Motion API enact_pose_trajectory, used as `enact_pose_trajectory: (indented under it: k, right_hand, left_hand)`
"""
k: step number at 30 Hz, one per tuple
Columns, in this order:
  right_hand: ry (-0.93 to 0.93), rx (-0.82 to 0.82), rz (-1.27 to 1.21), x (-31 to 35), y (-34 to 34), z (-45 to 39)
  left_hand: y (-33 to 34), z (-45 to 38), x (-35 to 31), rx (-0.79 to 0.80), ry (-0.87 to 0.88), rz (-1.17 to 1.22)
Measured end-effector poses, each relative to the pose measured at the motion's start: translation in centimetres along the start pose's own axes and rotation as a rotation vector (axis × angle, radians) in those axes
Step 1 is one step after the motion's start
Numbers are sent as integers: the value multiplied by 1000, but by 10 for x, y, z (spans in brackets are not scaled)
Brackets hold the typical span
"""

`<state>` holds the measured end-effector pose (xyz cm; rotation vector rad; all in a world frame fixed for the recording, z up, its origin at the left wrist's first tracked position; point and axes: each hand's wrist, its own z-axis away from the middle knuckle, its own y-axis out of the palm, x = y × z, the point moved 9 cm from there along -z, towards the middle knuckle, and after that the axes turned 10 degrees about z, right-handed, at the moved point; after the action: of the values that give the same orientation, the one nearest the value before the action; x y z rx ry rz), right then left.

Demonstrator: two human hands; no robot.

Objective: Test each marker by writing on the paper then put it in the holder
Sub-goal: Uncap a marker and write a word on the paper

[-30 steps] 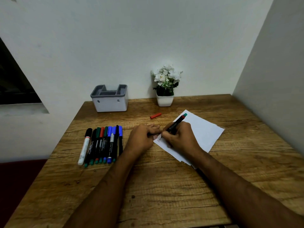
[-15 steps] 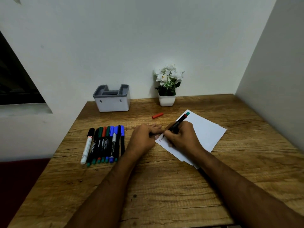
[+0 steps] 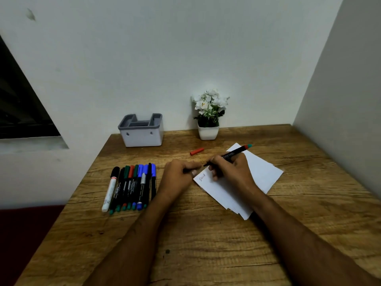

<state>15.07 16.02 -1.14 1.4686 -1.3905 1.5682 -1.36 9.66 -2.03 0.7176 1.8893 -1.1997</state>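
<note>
Listing from our head view: our right hand (image 3: pixel 231 172) pinches a black marker (image 3: pixel 232 155), tip lifted just off the paper's (image 3: pixel 259 172) left corner, beside a small scribble (image 3: pixel 202 177). Our left hand (image 3: pixel 179 178), fingers curled, presses that corner. Left of the paper lies a marker row (image 3: pixel 132 186); behind the row stands the holder (image 3: pixel 142 131). A red cap (image 3: pixel 196 151) lies behind the paper, near a flowerpot (image 3: pixel 208 120).
</note>
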Motion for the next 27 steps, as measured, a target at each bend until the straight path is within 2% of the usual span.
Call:
enact_pose_trajectory:
  k: [6, 10, 16, 27]
  right_hand:
    - [-15, -4, -78, 5, -9, -10]
    - [-80, -20, -152, 16, -18, -17]
    - [-75, -59, -145, 10, -25, -41]
    - [-39, -101, -208, -8, -26, -62]
  left_hand:
    - [-13, -22, -3, -98, -62, -55]
    - [-19, -45, 4, -163, -90, -232]
    - [6, -70, -5, -71, -57, -374]
    - [44, -84, -16, 66, 198, -646]
